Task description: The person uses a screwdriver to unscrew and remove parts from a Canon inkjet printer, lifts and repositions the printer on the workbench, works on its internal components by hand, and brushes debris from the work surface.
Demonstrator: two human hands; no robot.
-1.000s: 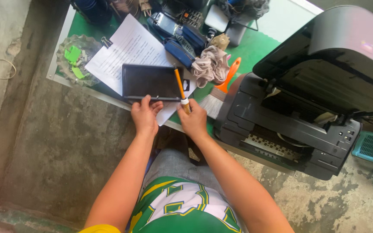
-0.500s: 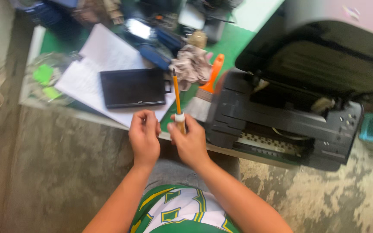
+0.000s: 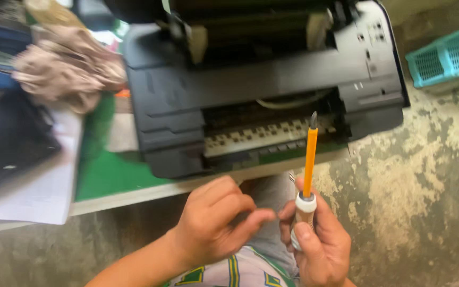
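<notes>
My right hand (image 3: 317, 242) grips an orange-shafted tool (image 3: 308, 159) by its pale handle, holding it upright with the dark tip pointing at the black printer (image 3: 261, 79). The tip sits in front of the printer's open front slot. My left hand (image 3: 216, 223) is just left of the tool handle, fingers curled and pinched together near my right fingers; nothing shows in it. Both hands hover below the table's front edge (image 3: 134, 194), above my lap.
A crumpled beige rag (image 3: 67, 69) lies left of the printer on a green mat (image 3: 102, 170). A dark tablet (image 3: 9, 138) rests on white paper (image 3: 27, 196) at far left. A teal plastic basket (image 3: 447, 53) stands on the stained concrete floor at upper right.
The view has swung right and closer, so the printer now fills the top. Both hands with the orange tool have moved from in front of the tablet to in front of the printer.
</notes>
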